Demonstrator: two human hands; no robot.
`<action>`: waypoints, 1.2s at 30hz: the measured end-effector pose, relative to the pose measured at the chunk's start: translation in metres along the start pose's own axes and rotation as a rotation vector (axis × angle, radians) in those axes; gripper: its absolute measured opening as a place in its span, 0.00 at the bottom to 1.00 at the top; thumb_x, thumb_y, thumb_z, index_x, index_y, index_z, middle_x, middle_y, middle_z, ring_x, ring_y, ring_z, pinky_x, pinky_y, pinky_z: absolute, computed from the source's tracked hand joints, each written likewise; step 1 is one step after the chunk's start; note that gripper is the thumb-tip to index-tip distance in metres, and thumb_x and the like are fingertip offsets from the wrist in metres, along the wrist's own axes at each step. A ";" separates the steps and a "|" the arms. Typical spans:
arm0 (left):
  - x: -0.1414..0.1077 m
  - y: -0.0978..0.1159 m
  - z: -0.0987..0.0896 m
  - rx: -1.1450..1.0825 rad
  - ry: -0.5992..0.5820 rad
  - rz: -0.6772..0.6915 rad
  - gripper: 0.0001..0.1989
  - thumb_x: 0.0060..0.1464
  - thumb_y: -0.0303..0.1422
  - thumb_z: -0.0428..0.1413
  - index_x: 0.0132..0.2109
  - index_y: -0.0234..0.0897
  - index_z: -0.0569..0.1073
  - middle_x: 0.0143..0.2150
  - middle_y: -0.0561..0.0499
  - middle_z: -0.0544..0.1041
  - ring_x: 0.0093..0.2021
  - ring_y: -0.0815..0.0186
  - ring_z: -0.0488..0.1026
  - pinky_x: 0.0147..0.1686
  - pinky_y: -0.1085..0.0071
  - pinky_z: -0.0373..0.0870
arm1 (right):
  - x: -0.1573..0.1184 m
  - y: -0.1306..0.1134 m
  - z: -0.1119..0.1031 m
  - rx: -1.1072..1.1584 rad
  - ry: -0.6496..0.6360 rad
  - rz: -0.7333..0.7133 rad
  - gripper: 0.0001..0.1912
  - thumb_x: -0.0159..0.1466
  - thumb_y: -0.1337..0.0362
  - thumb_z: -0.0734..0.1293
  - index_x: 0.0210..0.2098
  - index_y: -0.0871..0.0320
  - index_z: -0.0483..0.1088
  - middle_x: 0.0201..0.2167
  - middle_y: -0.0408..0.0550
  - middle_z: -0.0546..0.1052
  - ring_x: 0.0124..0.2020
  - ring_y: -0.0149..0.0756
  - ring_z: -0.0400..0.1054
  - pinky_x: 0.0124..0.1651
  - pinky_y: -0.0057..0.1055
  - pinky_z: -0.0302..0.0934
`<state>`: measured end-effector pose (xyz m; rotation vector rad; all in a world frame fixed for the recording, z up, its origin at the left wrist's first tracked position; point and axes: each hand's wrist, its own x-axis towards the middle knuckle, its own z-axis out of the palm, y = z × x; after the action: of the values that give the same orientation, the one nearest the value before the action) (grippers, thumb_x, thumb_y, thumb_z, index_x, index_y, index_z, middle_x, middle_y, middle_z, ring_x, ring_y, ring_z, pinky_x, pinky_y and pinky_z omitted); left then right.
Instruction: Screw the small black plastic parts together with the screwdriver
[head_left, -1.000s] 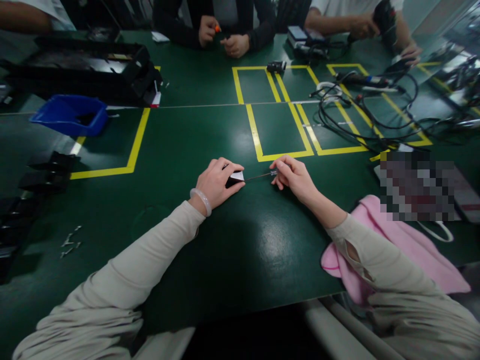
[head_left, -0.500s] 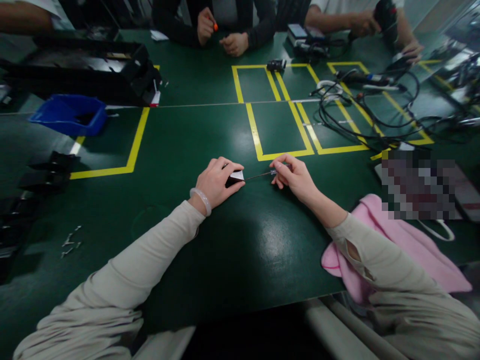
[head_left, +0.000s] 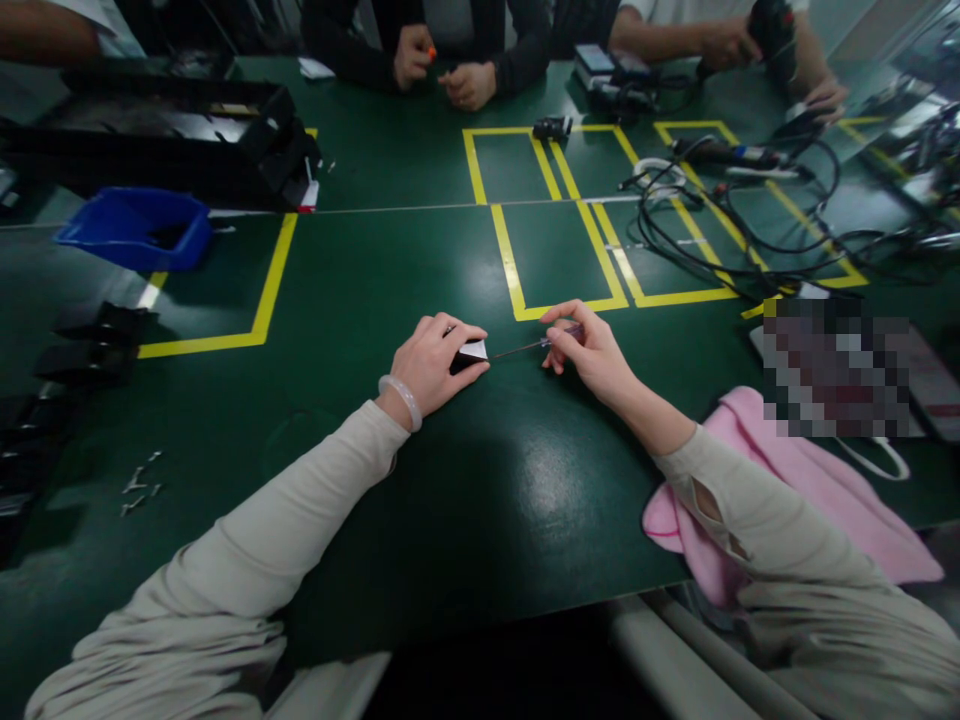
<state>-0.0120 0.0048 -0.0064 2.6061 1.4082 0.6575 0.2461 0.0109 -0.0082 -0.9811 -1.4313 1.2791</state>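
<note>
At the middle of the green table (head_left: 450, 510), my left hand (head_left: 433, 368) is closed around a small black part with a white face (head_left: 472, 352), its thumb and fingers on either side. My right hand (head_left: 589, 350) grips the handle of a screwdriver (head_left: 551, 341), whose thin shaft points left. The shaft's tip meets the right side of the black part; the exact contact spot is too small to make out. Several silver screws (head_left: 136, 482) lie on the table at the left.
A blue bin (head_left: 139, 230) and black trays (head_left: 180, 130) stand at the left, with black parts (head_left: 90, 345) nearer. Cables (head_left: 757, 240) and a power tool (head_left: 731, 153) lie at the right. A pink cloth (head_left: 795, 480) touches my right sleeve. Two people's hands are across the table.
The fingers of my right hand have shifted slightly around the screwdriver handle, which shows more now. My left hand and the black part have stayed in place.
</note>
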 end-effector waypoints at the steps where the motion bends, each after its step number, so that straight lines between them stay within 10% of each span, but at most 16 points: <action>1: 0.000 0.000 0.000 -0.001 -0.003 -0.002 0.17 0.63 0.40 0.60 0.55 0.39 0.74 0.50 0.44 0.75 0.51 0.54 0.71 0.50 0.58 0.73 | 0.000 0.000 0.000 0.000 0.001 0.002 0.15 0.64 0.53 0.73 0.42 0.55 0.68 0.19 0.30 0.69 0.17 0.23 0.65 0.29 0.28 0.71; 36: 0.001 0.000 -0.001 0.001 -0.013 -0.001 0.18 0.63 0.40 0.60 0.56 0.39 0.74 0.50 0.43 0.75 0.51 0.54 0.71 0.49 0.58 0.73 | -0.001 -0.003 0.001 -0.046 0.011 -0.033 0.15 0.66 0.52 0.71 0.44 0.54 0.67 0.19 0.30 0.68 0.17 0.24 0.65 0.29 0.29 0.71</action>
<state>-0.0122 0.0053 -0.0053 2.6049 1.4068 0.6382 0.2453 0.0095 -0.0054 -0.9901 -1.4683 1.2193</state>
